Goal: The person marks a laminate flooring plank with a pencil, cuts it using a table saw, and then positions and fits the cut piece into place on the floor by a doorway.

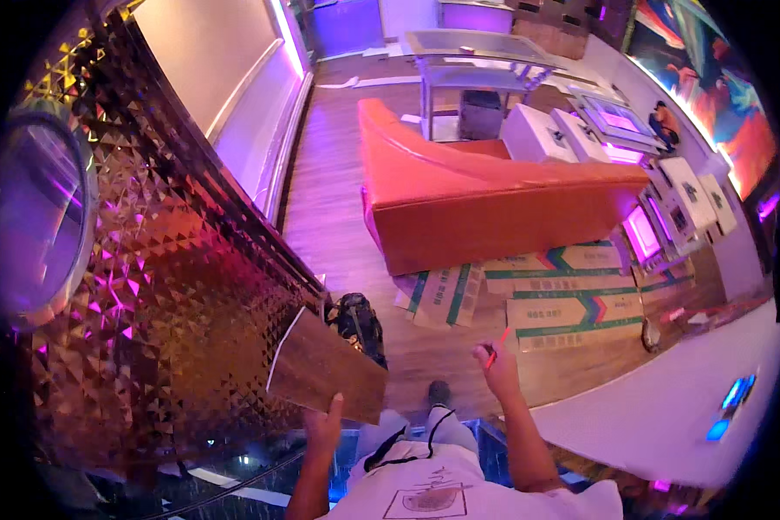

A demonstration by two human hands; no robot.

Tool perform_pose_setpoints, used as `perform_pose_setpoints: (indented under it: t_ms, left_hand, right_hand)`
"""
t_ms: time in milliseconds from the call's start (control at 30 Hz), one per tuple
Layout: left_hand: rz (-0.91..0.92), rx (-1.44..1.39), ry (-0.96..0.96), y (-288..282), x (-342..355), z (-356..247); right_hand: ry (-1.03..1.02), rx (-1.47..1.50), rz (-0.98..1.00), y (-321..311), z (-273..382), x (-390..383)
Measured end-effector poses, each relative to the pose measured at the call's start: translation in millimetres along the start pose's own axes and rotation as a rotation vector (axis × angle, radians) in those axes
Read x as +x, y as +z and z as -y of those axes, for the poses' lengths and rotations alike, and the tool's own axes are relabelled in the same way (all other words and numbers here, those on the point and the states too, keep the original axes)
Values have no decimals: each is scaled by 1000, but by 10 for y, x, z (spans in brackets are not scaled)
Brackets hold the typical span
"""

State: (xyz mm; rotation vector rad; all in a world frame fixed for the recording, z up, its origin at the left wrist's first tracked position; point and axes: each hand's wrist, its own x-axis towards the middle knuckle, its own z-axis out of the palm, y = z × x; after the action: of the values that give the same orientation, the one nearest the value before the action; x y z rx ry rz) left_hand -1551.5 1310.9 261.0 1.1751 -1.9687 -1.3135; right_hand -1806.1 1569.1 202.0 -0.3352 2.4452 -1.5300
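Note:
My left hand grips the lower edge of a brown wood-patterned board, which is held tilted beside the mirrored, faceted wall at left. My right hand, raised at the lower middle, is closed on a thin red pen-like tool; its exact kind is too small to tell. A dark backpack is on the floor just beyond the board. My legs and one dark shoe show below, between my hands.
An orange sofa stands ahead, with flattened cardboard on the wooden floor before it. Behind are a metal-framed table and white boxes. Several framed panels lean at the right, near a white surface with blue lights.

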Motion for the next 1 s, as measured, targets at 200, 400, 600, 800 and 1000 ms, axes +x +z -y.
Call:
perform_pose_setpoints:
  t_ms: [200,400,600,800,1000]
  left_hand:
    - [-178,108,-98,95,713,-88]
    - [-91,261,-136,291,1721,-229]
    - [-55,516,23,583,2884,-328]
    - [-37,589,50,636,3814,-1059]
    - [52,680,-119,767,4826,-1083]
  right_hand:
    - [-187,-127,173,598,468,1964]
    - [-351,-356,227,1723,653,3967]
    - [-378,-648,152,2666,-17,5500]
    - [-525,-669,82,3576,298,6601]
    - [-530,-696,165,4225,557,7774]
